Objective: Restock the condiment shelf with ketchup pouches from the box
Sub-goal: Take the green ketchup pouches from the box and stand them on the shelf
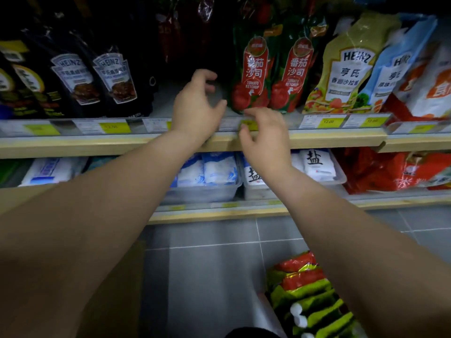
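Note:
Two red-and-green ketchup pouches (pixel 253 71) (pixel 294 74) stand upright on the upper shelf (pixel 97 143). My left hand (pixel 197 106) hovers just left of them over a bare gap in the shelf, fingers curled apart and holding nothing. My right hand (pixel 264 137) is at the shelf's front edge below the left pouch, fingers spread and empty. Down on the floor at the lower right, several more ketchup pouches (pixel 310 289) with white caps lie stacked in a box; my right forearm hides part of it.
Dark Heinz sauce pouches (pixel 95 79) stand left of the gap. Yellow and blue Heinz salad dressing pouches (pixel 349 67) stand right of the ketchup. Yellow price tags (pixel 328 121) line the rail. Salt bags in clear bins (pixel 207 172) fill the lower shelf. Grey tiled floor (pixel 207 264) below.

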`<action>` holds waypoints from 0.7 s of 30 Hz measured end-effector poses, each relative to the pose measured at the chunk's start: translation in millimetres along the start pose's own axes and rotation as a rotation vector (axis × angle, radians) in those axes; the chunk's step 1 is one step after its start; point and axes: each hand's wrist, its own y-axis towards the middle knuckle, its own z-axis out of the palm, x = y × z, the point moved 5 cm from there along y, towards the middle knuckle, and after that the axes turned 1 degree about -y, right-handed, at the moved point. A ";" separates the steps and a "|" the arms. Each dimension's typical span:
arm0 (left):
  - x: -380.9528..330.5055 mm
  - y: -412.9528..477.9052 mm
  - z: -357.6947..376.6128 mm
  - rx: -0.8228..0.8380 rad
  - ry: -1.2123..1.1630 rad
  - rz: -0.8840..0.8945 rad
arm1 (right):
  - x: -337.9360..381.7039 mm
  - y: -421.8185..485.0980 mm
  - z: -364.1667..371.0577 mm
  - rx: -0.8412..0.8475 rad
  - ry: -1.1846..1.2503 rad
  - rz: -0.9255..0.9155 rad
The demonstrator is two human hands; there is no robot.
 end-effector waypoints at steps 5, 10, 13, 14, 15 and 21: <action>49.2 -61.7 -51.4 -0.007 -0.113 -0.046 | 51.5 -57.4 45.8 0.131 0.105 0.020; 131.2 -132.6 -105.8 0.012 -0.102 -0.234 | 114.7 -113.6 107.9 0.349 0.161 0.022; 180.3 -171.3 -141.5 0.050 -0.087 -0.359 | 151.3 -142.2 142.0 0.465 0.188 0.022; 198.7 -185.3 -157.0 0.060 -0.069 -0.404 | 165.3 -153.2 155.3 0.512 0.192 0.030; 211.8 -195.2 -166.2 0.072 -0.051 -0.443 | 172.8 -160.3 163.1 0.549 0.188 0.041; 304.6 -275.4 -248.0 0.134 0.195 -0.625 | 244.4 -231.4 233.8 0.790 0.243 0.074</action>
